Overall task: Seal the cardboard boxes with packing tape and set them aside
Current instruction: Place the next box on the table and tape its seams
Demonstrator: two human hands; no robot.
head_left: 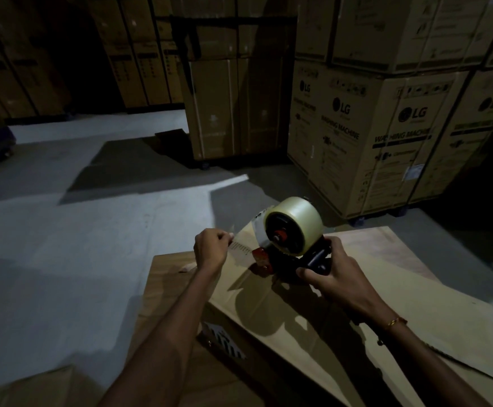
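The right hand (332, 277) grips the tape dispenser (286, 239) handle on the cardboard box (312, 324); the left hand (210, 248) – fingers curled – pinches the clear tape end (241, 245), left of the roll.

Open concrete floor (78, 230) left of the cardboard box (312, 312). Stacked washing-machine cartons (386, 136) wall off the far right.

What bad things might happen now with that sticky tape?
The left hand pinches a loose strip of clear tape in the air; it may fold and stick to itself. The right hand grips the tape dispenser, whose red cutter end sits near the fingers. The cardboard box flap is creased, so tape might wrinkle.
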